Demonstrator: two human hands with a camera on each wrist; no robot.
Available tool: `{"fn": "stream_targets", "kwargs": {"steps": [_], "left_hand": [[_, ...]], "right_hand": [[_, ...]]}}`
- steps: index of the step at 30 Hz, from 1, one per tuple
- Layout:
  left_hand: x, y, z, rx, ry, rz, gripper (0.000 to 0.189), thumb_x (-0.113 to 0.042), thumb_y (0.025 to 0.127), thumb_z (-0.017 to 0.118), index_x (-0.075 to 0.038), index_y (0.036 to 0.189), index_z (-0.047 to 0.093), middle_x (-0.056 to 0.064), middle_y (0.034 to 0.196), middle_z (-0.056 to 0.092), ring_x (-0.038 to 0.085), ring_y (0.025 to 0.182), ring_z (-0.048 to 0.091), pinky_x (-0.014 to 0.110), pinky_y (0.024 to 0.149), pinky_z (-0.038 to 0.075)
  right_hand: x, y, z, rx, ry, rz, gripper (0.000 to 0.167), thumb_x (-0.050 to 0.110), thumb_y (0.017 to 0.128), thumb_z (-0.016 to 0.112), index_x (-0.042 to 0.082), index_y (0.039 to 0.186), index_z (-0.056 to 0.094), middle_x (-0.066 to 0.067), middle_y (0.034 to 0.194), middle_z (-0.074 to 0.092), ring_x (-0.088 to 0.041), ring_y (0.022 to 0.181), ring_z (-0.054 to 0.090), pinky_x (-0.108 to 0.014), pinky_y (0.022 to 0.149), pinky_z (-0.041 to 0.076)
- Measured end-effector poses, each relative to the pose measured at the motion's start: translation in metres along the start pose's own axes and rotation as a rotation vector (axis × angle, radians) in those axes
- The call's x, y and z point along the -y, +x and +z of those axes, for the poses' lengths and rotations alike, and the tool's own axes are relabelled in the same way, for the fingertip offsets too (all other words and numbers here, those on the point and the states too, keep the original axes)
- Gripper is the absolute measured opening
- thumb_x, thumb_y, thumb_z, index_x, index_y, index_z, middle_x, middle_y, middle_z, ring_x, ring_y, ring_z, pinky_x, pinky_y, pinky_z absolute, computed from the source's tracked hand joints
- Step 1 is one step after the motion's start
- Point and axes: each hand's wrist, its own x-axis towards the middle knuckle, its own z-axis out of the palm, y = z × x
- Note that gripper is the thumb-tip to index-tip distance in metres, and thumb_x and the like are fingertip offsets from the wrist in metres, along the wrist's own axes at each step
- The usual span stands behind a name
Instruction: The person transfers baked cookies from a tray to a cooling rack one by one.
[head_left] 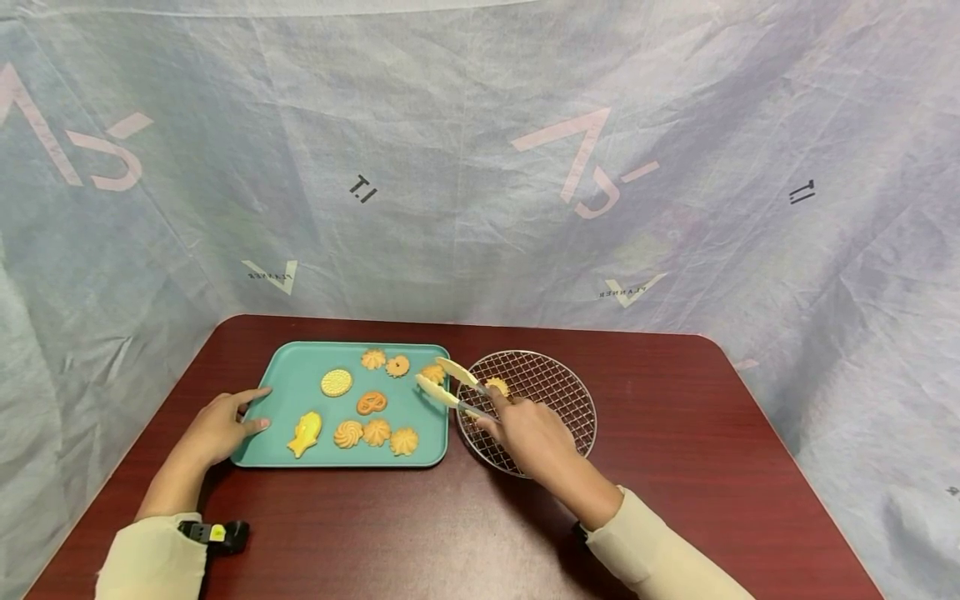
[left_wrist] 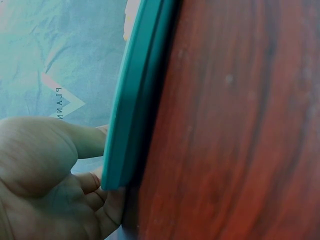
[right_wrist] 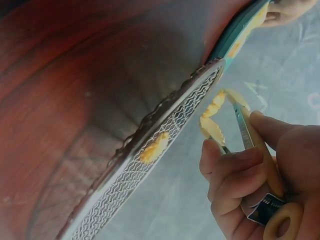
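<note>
My left hand (head_left: 220, 425) grips the left edge of a teal tray (head_left: 281, 379), thumb over the rim; the left wrist view shows the fingers at the tray's side (left_wrist: 122, 115). Fish-shaped, round, pretzel and swirled cookies lie on the tray. My right hand (head_left: 534, 435) holds a pair of tongs (head_left: 450, 398) with cream-coloured tips, reaching left over the tray's right edge. Between the tong tips is a flower-shaped cookie (right_wrist: 215, 103), raised above the rack's level in the right wrist view. Beneath my right hand sits a round wire rack (head_left: 558, 392) bearing a cookie (head_left: 497, 386).
Both tray and rack stand on a dark red wooden table (head_left: 675, 433), the rack just right of the tray. A printed grey cloth (head_left: 450, 208) hangs behind the table's back edge and along its sides.
</note>
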Motion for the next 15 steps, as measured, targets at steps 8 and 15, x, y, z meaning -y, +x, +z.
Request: {"fn": "stream_targets", "kwargs": {"steps": [8,15], "left_hand": [[0.002,0.000,0.002,-0.002,0.006,0.002,0.058,-0.012,0.099,0.069,0.009,0.149,0.047,0.037,0.119,0.051,0.045,0.100,0.055,0.050,0.076,0.049],[0.001,0.000,0.002,-0.006,0.006,0.006,0.058,-0.012,0.099,0.069,0.009,0.148,0.047,0.037,0.118,0.052,0.043,0.099,0.054,0.049,0.076,0.048]], "right_hand": [[-0.005,-0.005,-0.004,-0.008,-0.028,0.016,0.063,0.049,0.100,0.065,0.009,0.148,0.057,-0.017,0.085,0.072,-0.024,0.050,0.056,-0.031,0.042,0.044],[-0.012,-0.007,-0.005,-0.016,-0.021,0.028,0.061,0.047,0.099,0.066,0.007,0.146,0.059,-0.018,0.089,0.073,-0.030,0.059,0.064,-0.039,0.048,0.050]]}}
